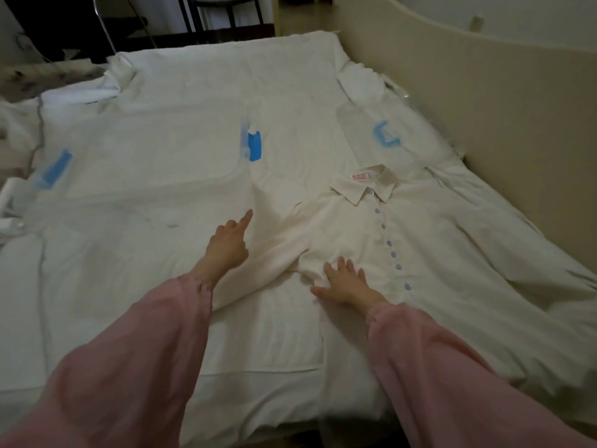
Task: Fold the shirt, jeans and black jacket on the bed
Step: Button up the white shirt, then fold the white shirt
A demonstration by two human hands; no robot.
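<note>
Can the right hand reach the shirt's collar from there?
Probably yes. The right hand lies flat on the shirt beside the button row, and the collar sits further up that same row. Nothing lies on the cloth between them, so the way looks free.

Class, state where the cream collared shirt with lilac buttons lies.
In the head view, the cream collared shirt lies flat on the right half of the white bed, beneath the right hand resting on it.
</note>
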